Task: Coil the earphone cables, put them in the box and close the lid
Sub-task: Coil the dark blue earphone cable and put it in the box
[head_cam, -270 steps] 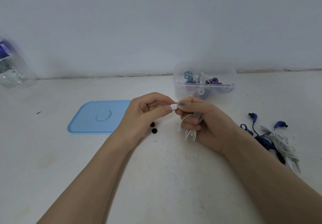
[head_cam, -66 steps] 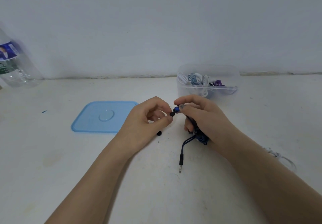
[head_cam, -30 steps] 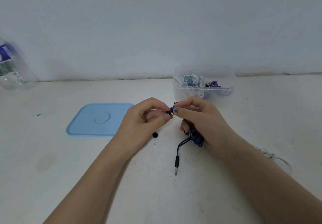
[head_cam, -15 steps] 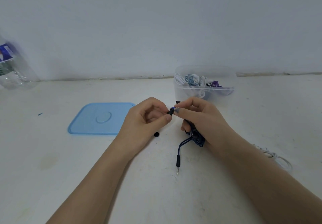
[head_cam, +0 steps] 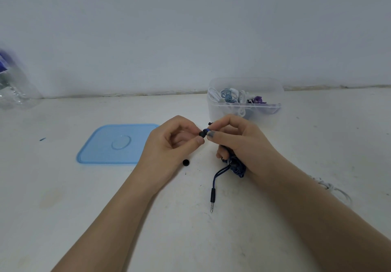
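blue earphone (head_cam: 232, 163) pinched by both hands.

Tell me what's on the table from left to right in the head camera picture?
Plastic bottle → blue lid → left hand → right hand holding the blue earphones → white earphone cable.

I am seeing the clear plastic bottle (head_cam: 14, 85) blurring and running off the left edge. My right hand (head_cam: 239, 142) is hiding most of the bundled dark blue earphone cable (head_cam: 237, 167). My right forearm is covering part of the loose white cable (head_cam: 332, 190). The tangle inside the clear plastic box (head_cam: 245, 111) is looking too small to sort.
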### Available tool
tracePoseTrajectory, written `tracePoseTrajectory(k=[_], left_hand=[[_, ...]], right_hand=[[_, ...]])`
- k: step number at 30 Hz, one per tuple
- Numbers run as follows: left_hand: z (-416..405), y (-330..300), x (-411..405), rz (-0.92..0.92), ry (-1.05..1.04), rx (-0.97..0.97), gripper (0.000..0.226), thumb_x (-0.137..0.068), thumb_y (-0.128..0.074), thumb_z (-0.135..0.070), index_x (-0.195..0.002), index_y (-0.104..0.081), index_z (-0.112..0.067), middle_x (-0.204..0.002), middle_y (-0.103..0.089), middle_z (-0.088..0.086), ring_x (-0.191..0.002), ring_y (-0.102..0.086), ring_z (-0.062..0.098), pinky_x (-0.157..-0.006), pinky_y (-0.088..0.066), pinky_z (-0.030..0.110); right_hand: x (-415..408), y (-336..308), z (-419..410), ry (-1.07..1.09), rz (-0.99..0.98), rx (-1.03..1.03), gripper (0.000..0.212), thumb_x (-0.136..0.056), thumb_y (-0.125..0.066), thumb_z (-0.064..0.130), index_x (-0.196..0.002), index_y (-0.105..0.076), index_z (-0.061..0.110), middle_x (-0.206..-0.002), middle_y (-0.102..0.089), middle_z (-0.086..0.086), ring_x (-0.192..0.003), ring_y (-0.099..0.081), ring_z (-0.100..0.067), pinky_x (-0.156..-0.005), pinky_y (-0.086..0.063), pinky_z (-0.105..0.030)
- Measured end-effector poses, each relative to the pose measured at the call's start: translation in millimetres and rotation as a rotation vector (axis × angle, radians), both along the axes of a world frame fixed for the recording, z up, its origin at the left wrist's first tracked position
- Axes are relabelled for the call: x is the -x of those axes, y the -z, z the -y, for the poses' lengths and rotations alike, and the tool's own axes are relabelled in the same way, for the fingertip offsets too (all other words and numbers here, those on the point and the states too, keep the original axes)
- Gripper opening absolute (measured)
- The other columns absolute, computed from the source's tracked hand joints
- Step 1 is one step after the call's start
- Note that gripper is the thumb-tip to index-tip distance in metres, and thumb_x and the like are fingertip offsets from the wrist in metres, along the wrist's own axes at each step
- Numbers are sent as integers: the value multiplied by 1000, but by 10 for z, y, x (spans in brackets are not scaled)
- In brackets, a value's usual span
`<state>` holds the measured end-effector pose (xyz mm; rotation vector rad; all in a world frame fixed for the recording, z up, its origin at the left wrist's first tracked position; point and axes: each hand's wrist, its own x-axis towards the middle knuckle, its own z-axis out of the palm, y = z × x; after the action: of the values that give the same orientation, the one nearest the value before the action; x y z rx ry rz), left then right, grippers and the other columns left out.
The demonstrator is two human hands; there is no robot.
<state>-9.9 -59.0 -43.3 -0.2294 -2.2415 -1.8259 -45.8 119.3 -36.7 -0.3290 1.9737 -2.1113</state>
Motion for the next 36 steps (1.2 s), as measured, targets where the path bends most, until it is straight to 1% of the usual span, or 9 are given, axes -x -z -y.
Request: tracePoseTrajectory(k=[3,7,12,18,22,26,30,33,36], left_hand=[[-13,-10,-8,0,4,-9,19,-88,-71,5,-93,-72,-13,-85,-75,9,-85,-72,25,-75,-55,25],[-11,-14,-16,4,14,-10,15,-90,-69,4,-95,-71,-9,-90,-77,9,-95,-73,31,-85,-56,49],[-16,-23,-28,16,41,-25,11,-92,-66,6,-98,-68,-3,-92,-80,5,-99,-76,24,-94,-54,48],[1,-34,-16,8,69,-32,10,-91,-65,7,-97,-69,0,-87,-79,5,-89,-74,16,-82,-52,21],[-2,-63,-22,31,108,-92,8,-92,-63,8,-96,-67,3,-89,-78,11,-92,-76,20,-83,-53,19],[23,-97,-7,97,137,-113,7,-93,-62,7,-94,-66,2,-89,-78,14,-91,-76,16,-67,-49,8],[80,-91,28,166,172,-158,5,-91,-67,0,-92,-67,-4,-94,-77,18,-96,-75,24,-76,-52,16],[119,-67,69,192,208,-185,6,-84,-70,-8,-90,-70,-7,-96,-75,21,-99,-73,31,-100,-51,43],[123,-79,85,207,230,-229,8,-82,-69,-6,-83,-72,-14,-91,-74,16,-94,-73,28,-92,-54,33]], right_hand=[[5,-3,-6,-13,1,-12,9,-89,-70,6,-97,-67,4,-71,-64,-2,-47,-51,-15,-63,-47,-35],[-5,-15,-12,-31,15,-18,7,-90,-69,8,-96,-69,7,-76,-68,-5,-49,-52,-15,-61,-46,-34],[0,-29,-25,-51,27,-22,6,-92,-66,11,-97,-68,7,-80,-73,-6,-48,-51,-15,-65,-46,-38],[-2,-26,-35,-58,11,-11,6,-91,-67,9,-95,-69,5,-78,-71,-6,-50,-48,-16,-59,-49,-27],[-5,-36,-39,-75,1,-3,3,-91,-66,6,-88,-67,7,-77,-71,-7,-49,-47,-15,-59,-49,-27],[-16,-38,-43,-82,-3,3,5,-90,-67,3,-87,-68,6,-78,-71,-8,-50,-48,-16,-58,-48,-26],[-16,-45,-47,-113,13,21,9,-90,-68,4,-82,-69,10,-84,-72,-14,-56,-53,-19,-63,-48,-30],[-19,-56,-43,-126,25,33,13,-89,-68,3,-78,-69,11,-87,-72,-15,-60,-59,-21,-66,-51,-29],[-19,-77,-31,-130,39,38,13,-88,-68,1,-78,-69,10,-87,-72,-15,-61,-62,-20,-63,-52,-24]])
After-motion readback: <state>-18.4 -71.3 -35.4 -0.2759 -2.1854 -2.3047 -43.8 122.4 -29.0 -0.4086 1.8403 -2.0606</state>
